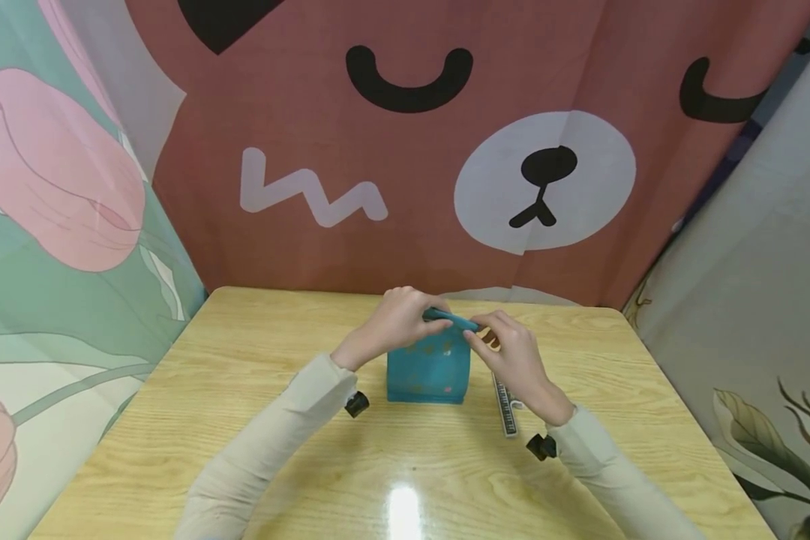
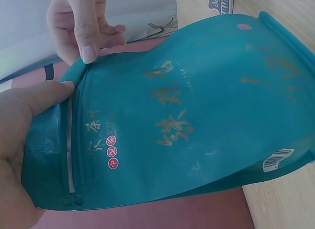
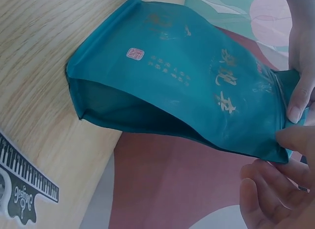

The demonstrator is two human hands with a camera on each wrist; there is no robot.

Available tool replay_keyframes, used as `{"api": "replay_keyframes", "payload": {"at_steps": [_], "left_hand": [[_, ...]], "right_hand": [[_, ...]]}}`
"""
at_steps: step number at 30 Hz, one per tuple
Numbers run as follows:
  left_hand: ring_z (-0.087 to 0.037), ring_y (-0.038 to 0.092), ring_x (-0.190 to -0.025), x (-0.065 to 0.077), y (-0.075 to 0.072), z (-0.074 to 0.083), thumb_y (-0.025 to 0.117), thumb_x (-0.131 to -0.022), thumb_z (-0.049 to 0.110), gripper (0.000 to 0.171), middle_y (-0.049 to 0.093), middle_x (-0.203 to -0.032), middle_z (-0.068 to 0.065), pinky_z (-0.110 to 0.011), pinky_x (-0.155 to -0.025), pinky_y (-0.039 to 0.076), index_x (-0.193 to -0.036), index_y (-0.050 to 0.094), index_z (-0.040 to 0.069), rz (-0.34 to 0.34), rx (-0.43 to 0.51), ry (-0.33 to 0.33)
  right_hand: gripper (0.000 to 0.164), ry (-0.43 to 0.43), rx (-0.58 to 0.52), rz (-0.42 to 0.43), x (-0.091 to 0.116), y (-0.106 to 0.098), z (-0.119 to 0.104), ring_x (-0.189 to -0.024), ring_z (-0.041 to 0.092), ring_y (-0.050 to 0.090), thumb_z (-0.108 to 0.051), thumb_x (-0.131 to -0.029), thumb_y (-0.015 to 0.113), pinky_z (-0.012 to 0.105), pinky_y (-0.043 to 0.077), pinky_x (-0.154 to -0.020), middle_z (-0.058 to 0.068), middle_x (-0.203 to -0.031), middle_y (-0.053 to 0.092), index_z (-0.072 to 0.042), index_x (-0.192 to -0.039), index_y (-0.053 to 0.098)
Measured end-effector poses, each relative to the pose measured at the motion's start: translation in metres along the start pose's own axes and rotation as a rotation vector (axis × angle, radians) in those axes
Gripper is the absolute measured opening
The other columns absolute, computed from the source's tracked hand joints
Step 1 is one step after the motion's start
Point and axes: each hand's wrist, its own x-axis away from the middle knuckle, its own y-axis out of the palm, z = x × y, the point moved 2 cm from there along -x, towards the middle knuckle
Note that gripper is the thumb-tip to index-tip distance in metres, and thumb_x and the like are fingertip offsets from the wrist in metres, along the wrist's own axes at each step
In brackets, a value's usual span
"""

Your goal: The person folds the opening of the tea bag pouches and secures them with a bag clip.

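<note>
A teal tea pouch (image 1: 428,371) with gold characters stands upright on the table, its top edge between both hands. My left hand (image 1: 405,319) grips the left part of that top edge, thumb in front and fingers behind. At the right end of the same edge, my right hand (image 1: 513,352) pinches the pouch between thumb and fingers. In the left wrist view a zip strip (image 2: 70,140) runs along the pouch just below the left thumb. The pouch's side fold and flat base show in the right wrist view.
A flat black-and-white piano-keyboard shape with music lettering (image 3: 27,175) lies on the wooden table (image 1: 297,465), right of the pouch. Behind the table hangs a reddish-brown bear-print curtain (image 1: 297,255). Printed cloths (image 1: 61,247) hang at both sides.
</note>
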Motion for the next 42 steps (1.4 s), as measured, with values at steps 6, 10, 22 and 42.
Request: {"api": "replay_keyframes", "payload": {"at_steps": [6, 10, 22, 42], "left_hand": [[-0.001, 0.051, -0.05, 0.0, 0.001, -0.002, 0.076, -0.09, 0.024, 0.016, 0.074, -0.085, 0.003, -0.021, -0.044, 0.036, -0.101, 0.079, 0.013, 0.011, -0.004, -0.004], [0.0, 0.048, -0.047, -0.001, 0.002, -0.004, 0.076, -0.09, 0.025, 0.016, 0.074, -0.084, 0.004, -0.022, -0.043, 0.032, -0.101, 0.079, 0.014, 0.011, -0.001, -0.005], [0.0, 0.052, -0.051, 0.001, 0.002, -0.004, 0.076, -0.09, 0.025, 0.017, 0.074, -0.087, 0.003, -0.022, -0.045, 0.038, -0.102, 0.079, 0.013, 0.012, 0.013, -0.006], [0.003, 0.048, -0.048, 0.003, 0.003, -0.005, 0.074, -0.091, 0.027, 0.017, 0.074, -0.088, 0.006, -0.022, -0.043, 0.031, -0.102, 0.078, 0.016, 0.011, 0.027, -0.009]], "right_hand": [[0.021, 0.036, -0.002, -0.039, 0.001, -0.001, 0.004, -0.071, 0.013, 0.062, -0.016, -0.092, 0.073, 0.03, 0.054, -0.061, 0.004, -0.093, 0.066, -0.003, -0.109, 0.071], [0.021, 0.051, 0.007, -0.06, 0.003, -0.002, 0.008, -0.071, 0.013, 0.062, -0.016, -0.093, 0.072, 0.03, 0.054, -0.061, 0.005, -0.092, 0.066, -0.003, -0.109, 0.071], [0.018, 0.123, 0.073, -0.15, 0.015, 0.0, 0.02, -0.07, 0.014, 0.063, -0.017, -0.095, 0.069, 0.033, 0.055, -0.061, 0.005, -0.09, 0.066, -0.004, -0.107, 0.072], [0.015, 0.215, 0.147, -0.261, 0.036, 0.0, 0.038, -0.071, 0.017, 0.066, -0.008, -0.091, 0.071, 0.035, 0.054, -0.06, 0.007, -0.091, 0.067, -0.002, -0.105, 0.072]]}}
